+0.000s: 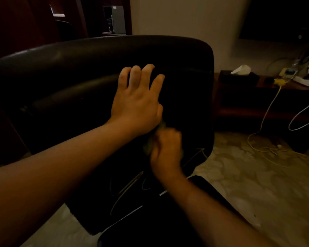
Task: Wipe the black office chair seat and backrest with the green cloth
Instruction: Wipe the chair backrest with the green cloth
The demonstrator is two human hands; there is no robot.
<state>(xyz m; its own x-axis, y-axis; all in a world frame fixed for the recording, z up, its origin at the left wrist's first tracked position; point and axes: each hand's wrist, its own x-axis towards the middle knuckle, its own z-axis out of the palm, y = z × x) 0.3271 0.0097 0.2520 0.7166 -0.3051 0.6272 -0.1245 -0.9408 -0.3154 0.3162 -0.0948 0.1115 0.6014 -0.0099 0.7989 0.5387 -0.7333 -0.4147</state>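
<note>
The black office chair fills the middle of the head view, its padded backrest (78, 68) facing me and the seat (150, 220) low at the front. My left hand (137, 98) lies flat on the backrest with its fingers spread. Just below it my right hand (165, 150) is closed and blurred, bunched around the green cloth (149, 147), of which only a dull green edge shows at the hand's left side and above the knuckles. The cloth presses against the lower backrest.
A low dark wooden shelf (257, 107) stands to the right with a tissue box (239, 75) and small items on it. Yellow and white cables (268, 111) hang from it onto the pale patterned floor (257, 184). Dark furniture stands at the back left.
</note>
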